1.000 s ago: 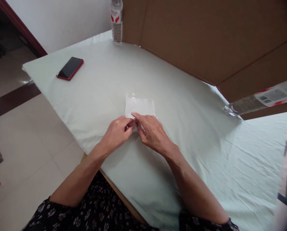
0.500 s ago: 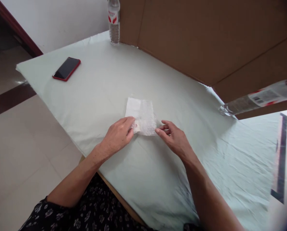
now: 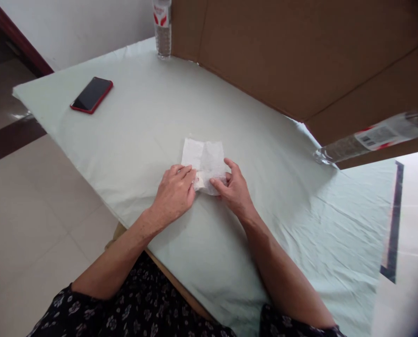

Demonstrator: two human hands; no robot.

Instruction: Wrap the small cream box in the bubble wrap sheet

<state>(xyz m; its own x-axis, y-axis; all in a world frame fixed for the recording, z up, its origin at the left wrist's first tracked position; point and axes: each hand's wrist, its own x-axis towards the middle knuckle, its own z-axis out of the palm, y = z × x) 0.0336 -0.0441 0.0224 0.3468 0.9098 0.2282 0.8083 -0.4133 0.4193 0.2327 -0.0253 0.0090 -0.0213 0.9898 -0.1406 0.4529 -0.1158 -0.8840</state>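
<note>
A whitish, see-through sheet of bubble wrap (image 3: 209, 157) lies on the pale green cloth in front of me. Its near edge is folded over a small pale item (image 3: 199, 179) with a reddish mark, whose kind I cannot make out. My left hand (image 3: 175, 189) is closed on the near left corner, fingers over the wrap and the small item's left end. At the right edge, my right hand (image 3: 235, 189) pinches the wrap, thumb on top and some fingers hidden underneath.
A phone in a red case (image 3: 92, 95) lies at the far left of the cloth-covered table (image 3: 142, 117). Behind the wrap stands a brown cardboard panel (image 3: 265, 56), with one water bottle (image 3: 163, 30) at its left end and another water bottle (image 3: 373, 138) along its right side.
My right hand has come in leftward from beside the wrap and taken hold of its right edge. My left hand stays at the left corner. The view has shifted slightly.
</note>
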